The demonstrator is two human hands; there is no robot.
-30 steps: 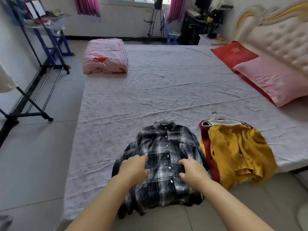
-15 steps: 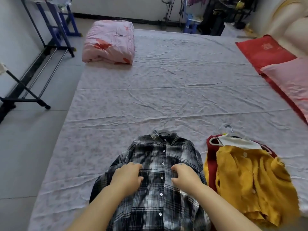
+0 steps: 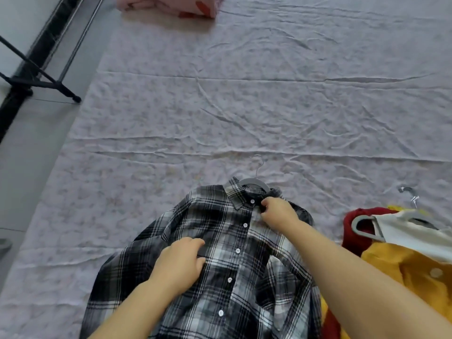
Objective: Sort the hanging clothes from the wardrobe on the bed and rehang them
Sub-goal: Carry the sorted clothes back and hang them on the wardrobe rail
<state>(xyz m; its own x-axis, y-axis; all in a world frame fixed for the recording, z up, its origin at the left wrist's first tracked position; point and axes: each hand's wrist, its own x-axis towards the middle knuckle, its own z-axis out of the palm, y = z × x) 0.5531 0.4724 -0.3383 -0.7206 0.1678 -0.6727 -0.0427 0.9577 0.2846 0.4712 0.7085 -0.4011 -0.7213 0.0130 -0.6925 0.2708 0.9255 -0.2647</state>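
Observation:
A black-and-white plaid shirt [image 3: 234,270] lies buttoned, front up, on the bed [image 3: 244,106], on a grey hanger [image 3: 254,183] whose metal hook points away from me. My right hand [image 3: 277,212] pinches the shirt's collar at the top button. My left hand [image 3: 181,261] rests on the shirt's chest with the fingers curled into the fabric. To the right lies a pile on hangers: a yellow cardigan [image 3: 401,277], a white garment [image 3: 411,234] and a dark red one [image 3: 354,223].
A folded pink quilt [image 3: 171,4] lies at the bed's far edge. A black clothes rack's legs [image 3: 36,77] stand on the grey floor to the left. The wrinkled sheet stretches beyond the shirt.
My view has tipped down and closer to the bed. My right hand has moved up from the shirt's chest to the collar. My left hand stays on the chest.

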